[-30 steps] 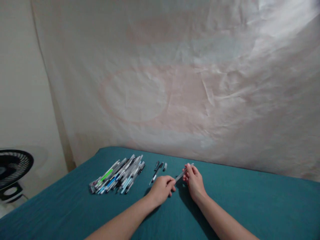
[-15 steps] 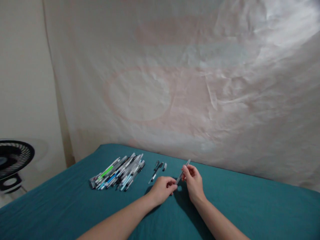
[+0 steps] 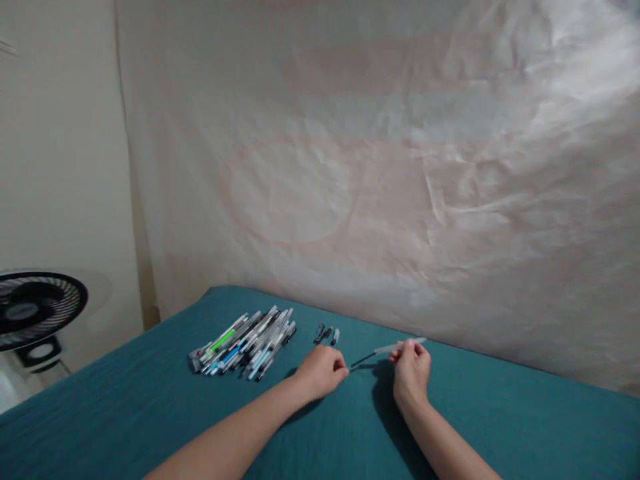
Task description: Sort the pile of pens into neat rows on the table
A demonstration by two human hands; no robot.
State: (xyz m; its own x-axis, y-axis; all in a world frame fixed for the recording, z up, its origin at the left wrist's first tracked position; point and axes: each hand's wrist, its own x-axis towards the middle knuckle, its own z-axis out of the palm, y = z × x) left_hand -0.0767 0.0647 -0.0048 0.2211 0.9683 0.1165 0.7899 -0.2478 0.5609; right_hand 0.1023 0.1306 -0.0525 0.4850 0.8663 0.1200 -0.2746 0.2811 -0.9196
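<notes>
My right hand is closed around a clear pen barrel, which slants up to the right above the cloth. A thin dark pen refill sticks out of the barrel's lower left end. Its outer end is pinched between the fingertips of my left hand. Just beyond my left hand lie a few small pen parts that look like caps, dark and clear. What lies directly behind that hand is hidden.
A heap of many pens, clear, black, blue and green, lies on the left of the teal cloth. A black fan stands beyond the left edge. A wrinkled pale sheet hangs behind.
My hands have moved apart, the right one going right with the barrel. A length of dark refill now shows between them. The barrel lies flatter, and the view has shifted slightly left.
</notes>
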